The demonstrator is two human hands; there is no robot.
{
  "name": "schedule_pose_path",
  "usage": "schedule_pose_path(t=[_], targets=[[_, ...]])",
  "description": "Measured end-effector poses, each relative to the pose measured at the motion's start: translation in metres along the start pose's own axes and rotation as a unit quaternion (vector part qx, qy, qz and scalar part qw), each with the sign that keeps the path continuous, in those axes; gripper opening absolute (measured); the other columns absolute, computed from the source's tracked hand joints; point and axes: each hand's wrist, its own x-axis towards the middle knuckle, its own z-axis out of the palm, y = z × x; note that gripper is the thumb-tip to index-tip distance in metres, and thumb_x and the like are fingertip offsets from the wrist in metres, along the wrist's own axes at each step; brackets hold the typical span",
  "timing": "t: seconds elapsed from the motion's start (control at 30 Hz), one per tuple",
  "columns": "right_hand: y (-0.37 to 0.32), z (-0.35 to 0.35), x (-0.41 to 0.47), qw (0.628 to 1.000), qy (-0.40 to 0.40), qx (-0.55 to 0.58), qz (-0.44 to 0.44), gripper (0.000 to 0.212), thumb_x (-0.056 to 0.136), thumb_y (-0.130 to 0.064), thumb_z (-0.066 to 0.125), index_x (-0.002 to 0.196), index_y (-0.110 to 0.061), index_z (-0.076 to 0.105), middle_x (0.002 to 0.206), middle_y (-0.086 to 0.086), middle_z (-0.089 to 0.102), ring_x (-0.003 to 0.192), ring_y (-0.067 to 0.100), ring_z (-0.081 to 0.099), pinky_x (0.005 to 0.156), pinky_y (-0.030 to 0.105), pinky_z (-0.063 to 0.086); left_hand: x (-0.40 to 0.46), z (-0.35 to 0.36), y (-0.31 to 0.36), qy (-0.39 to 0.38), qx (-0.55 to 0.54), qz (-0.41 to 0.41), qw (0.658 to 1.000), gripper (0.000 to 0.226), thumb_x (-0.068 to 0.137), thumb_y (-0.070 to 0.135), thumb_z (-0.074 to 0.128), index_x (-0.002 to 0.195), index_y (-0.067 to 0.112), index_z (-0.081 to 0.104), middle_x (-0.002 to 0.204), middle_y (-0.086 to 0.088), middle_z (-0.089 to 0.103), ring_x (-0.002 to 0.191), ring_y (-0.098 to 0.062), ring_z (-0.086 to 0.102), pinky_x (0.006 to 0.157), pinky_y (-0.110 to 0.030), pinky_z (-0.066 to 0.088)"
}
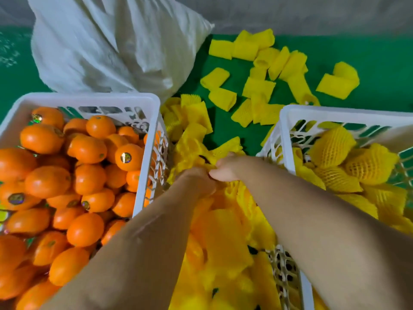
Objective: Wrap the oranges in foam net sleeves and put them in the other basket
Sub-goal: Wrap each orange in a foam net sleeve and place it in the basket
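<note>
A white basket point(89, 98) on the left is full of bare oranges point(48, 182). A second white basket point(335, 111) on the right holds several oranges wrapped in yellow foam net point(333, 146). Between the baskets lies a heap of yellow foam net sleeves point(196, 121). My left hand point(196, 179) and my right hand point(228, 167) meet over that heap, fingers curled into a yellow sleeve point(212, 153). Whether an orange is inside the sleeve is hidden by the hands.
More loose yellow sleeves point(259, 86) lie scattered on the green surface point(380, 54) at the back. A large white sack point(107, 41) stands behind the left basket. A grey wall runs along the far edge.
</note>
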Motion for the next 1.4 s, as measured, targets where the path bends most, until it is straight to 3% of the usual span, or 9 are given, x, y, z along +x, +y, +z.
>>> schedule_pose_path(t=[0.17, 0.43, 0.6, 0.7, 0.8, 0.93, 1.07, 1.2, 1.4], targets=[[-0.012, 0.037, -0.043, 0.998, 0.044, 0.019, -0.045, 0.070, 0.098, -0.062, 0.041, 0.161, -0.048, 0.013, 0.169, -0.010, -0.023, 0.155, 0.046, -0.008, 0.122, 0.065, 0.015, -0.040, 0.026, -0.011, 0.000, -0.040, 0.017, 0.999, 0.060, 0.101, 0.032, 0.062, 0.155, 0.016, 0.040, 0.155, -0.014, 0.047, 0.139, -0.037, 0.049, 0.112, -0.046, 0.043], [-0.004, 0.011, -0.163, 0.897, 0.383, 0.198, -0.102, 0.063, 0.096, -0.052, 0.045, 0.156, -0.037, 0.039, 0.171, -0.003, 0.020, 0.156, 0.045, 0.006, 0.124, 0.058, 0.009, -0.110, -0.061, -0.013, 0.137, -0.105, 0.104, 0.979, 0.042, 0.105, 0.026, 0.042, 0.145, 0.016, 0.051, 0.165, -0.022, 0.028, 0.154, -0.041, 0.021, 0.123, -0.046, 0.027], [0.010, 0.051, -0.192, 0.915, 0.371, 0.126, -0.101, 0.054, 0.103, -0.037, 0.051, 0.156, -0.029, 0.041, 0.165, 0.000, 0.036, 0.153, 0.042, 0.021, 0.124, 0.053, 0.012, -0.178, -0.046, -0.047, 0.219, 0.036, 0.227, 0.948, 0.035, 0.106, 0.035, 0.047, 0.138, 0.031, 0.060, 0.147, -0.004, 0.052, 0.129, -0.032, 0.056, 0.105, -0.050, 0.047], [0.024, 0.073, -0.202, 0.908, 0.374, 0.151, -0.117, 0.056, 0.104, -0.038, 0.052, 0.158, -0.032, 0.037, 0.168, 0.000, 0.028, 0.157, 0.034, 0.015, 0.125, 0.052, 0.006, -0.209, -0.016, -0.082, 0.325, -0.091, 0.313, 0.888, 0.030, 0.107, 0.030, 0.051, 0.133, 0.025, 0.066, 0.136, 0.000, 0.063, 0.124, -0.025, 0.057, 0.103, -0.046, 0.045], [0.032, 0.106, -0.214, 0.892, 0.392, 0.176, -0.141, 0.056, 0.103, -0.039, 0.054, 0.156, -0.028, 0.040, 0.166, 0.003, 0.032, 0.157, 0.025, 0.017, 0.126, 0.043, 0.005, -0.220, 0.020, -0.130, 0.400, -0.203, 0.245, 0.860, 0.032, 0.105, 0.025, 0.052, 0.134, 0.022, 0.064, 0.135, -0.001, 0.063, 0.124, -0.021, 0.056, 0.103, -0.046, 0.044], [0.025, 0.130, -0.216, 0.888, 0.440, 0.079, -0.108, 0.063, 0.095, -0.052, 0.042, 0.154, -0.029, 0.043, 0.167, 0.002, 0.031, 0.154, 0.023, 0.028, 0.126, 0.041, 0.009, -0.192, 0.039, -0.182, 0.166, -0.131, -0.045, 0.976, 0.062, 0.102, 0.043, 0.054, 0.159, 0.031, 0.033, 0.164, -0.014, 0.028, 0.148, -0.047, 0.026, 0.119, -0.059, 0.026], [0.027, 0.128, -0.208, 0.892, 0.438, -0.038, -0.101, 0.052, 0.089, -0.058, 0.041, 0.132, -0.040, 0.063, 0.161, 0.007, 0.042, 0.144, 0.030, 0.042, 0.119, 0.045, 0.018, -0.174, 0.072, -0.181, -0.015, 0.060, -0.064, 0.996, 0.064, 0.098, 0.057, 0.054, 0.157, 0.051, 0.029, 0.172, 0.000, -0.006, 0.153, -0.051, -0.006, 0.122, -0.065, 0.011], [0.022, 0.124, -0.206, 0.898, 0.418, -0.087, -0.106, 0.045, 0.087, -0.057, 0.037, 0.100, -0.039, 0.076, 0.139, -0.001, 0.064, 0.127, 0.026, 0.056, 0.113, 0.046, 0.016, -0.165, 0.078, -0.178, -0.028, 0.145, -0.044, 0.988, 0.059, 0.098, 0.033, 0.059, 0.153, 0.032, 0.035, 0.162, -0.015, 0.016, 0.136, -0.039, 0.038, 0.105, -0.050, 0.040], [0.025, 0.125, -0.206, 0.891, 0.438, -0.073, -0.094, 0.040, 0.079, -0.028, 0.067, 0.119, -0.029, 0.063, 0.144, 0.007, 0.056, 0.136, 0.033, 0.044, 0.116, 0.048, 0.026, -0.162, 0.079, -0.175, 0.117, 0.148, -0.025, 0.982, 0.089, 0.094, 0.053, 0.066, 0.161, 0.024, 0.015, 0.166, -0.010, 0.020, 0.146, -0.037, 0.030, 0.117, -0.047, 0.034]])
